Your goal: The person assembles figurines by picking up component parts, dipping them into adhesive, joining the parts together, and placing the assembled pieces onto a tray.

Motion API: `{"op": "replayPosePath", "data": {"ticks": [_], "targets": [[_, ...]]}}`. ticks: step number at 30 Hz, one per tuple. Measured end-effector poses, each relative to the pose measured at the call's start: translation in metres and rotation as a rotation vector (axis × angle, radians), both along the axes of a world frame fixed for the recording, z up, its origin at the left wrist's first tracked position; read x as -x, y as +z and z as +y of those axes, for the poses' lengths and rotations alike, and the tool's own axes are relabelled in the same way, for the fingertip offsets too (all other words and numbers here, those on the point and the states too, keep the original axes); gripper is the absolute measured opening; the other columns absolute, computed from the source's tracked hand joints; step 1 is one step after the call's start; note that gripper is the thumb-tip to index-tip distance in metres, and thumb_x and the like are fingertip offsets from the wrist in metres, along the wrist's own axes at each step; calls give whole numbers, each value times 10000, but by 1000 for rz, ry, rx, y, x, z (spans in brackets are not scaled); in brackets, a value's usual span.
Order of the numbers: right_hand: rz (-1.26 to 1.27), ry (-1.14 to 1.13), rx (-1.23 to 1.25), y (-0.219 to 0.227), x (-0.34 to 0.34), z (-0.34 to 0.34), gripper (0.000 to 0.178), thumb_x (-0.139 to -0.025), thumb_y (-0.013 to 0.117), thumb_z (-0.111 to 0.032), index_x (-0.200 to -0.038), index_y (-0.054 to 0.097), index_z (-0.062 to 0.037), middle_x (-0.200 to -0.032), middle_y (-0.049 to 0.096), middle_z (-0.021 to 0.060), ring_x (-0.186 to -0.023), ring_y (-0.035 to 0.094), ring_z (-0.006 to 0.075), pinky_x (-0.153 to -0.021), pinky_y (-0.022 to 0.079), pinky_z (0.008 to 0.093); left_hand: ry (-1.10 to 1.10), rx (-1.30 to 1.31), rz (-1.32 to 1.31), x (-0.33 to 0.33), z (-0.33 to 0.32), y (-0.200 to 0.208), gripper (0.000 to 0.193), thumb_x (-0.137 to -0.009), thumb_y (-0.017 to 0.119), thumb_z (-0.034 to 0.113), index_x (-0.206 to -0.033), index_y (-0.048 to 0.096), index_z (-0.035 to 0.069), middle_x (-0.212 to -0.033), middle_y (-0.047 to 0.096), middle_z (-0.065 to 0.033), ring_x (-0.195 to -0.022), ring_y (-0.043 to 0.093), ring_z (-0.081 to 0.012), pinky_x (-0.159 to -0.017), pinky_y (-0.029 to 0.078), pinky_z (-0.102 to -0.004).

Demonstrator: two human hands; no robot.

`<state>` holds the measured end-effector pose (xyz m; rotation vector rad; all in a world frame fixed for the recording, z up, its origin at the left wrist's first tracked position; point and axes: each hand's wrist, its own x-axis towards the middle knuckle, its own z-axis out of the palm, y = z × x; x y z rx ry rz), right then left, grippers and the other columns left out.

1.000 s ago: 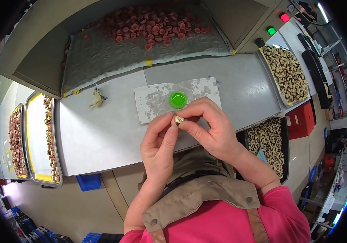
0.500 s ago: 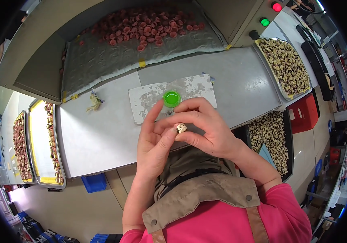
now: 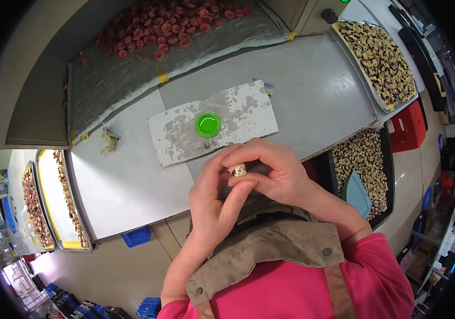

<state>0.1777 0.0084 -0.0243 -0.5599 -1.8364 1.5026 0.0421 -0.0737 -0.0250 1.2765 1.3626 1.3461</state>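
Note:
Both my hands meet in front of my apron, around a small cream piece with dark markings (image 3: 240, 171). A pinkish-red part (image 3: 233, 168) sits against its left side. My right hand (image 3: 278, 173) pinches the piece between thumb and curled fingers. Closed on the same piece from the left is my left hand (image 3: 211, 191), its thumb tip touching close below; its fingertips are partly hidden. Just beyond the hands, a small round dish of bright green (image 3: 208, 125) rests on a white, grey-blotched board (image 3: 249, 109).
Pinkish-red cup-shaped parts (image 3: 169, 29) lie heaped on a grey cloth (image 3: 132, 80) under a hood. Right are a tray of cream-and-dark pieces (image 3: 379, 64) and a black bin (image 3: 389, 159) with more pieces and a blue-green scoop (image 3: 356, 194). Trays (image 3: 65, 199) line the left.
My view has shifted, so the bench appears turned and moved left. My fingers have closed in further around the piece, and more of its pinkish-red part shows.

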Motion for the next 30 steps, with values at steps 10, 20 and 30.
{"op": "replayPosePath", "data": {"ticks": [10, 20, 30], "targets": [[-40, -87, -300, 10, -10, 0, 279, -767, 679, -102, -1038, 624, -64, -1019, 547, 67, -922, 543, 189, -773, 472, 277, 21, 265, -862, -6, -3, 18, 596, -872, 509, 303, -1317, 267, -11, -1169, 481, -134, -1057, 525, -216, -898, 430, -348], [-90, -59, -280, 17, -17, -8, 301, -754, 682, -89, -1041, 599, -52, -972, 569, 57, -890, 535, 189, -769, 452, 284, -27, 316, -963, -14, -6, 17, 550, -836, 529, 202, -1292, 297, 2, -1155, 489, -149, -1037, 537, -240, -897, 433, -352], [-78, -64, -254, 15, -15, -5, 238, -739, 696, -72, -944, 576, -52, -925, 599, 58, -862, 556, 198, -733, 463, 287, 17, 309, -979, -15, -1, 21, 538, -788, 583, 182, -1259, 372, 27, -1071, 542, -98, -983, 554, -194, -844, 456, -309]]}}
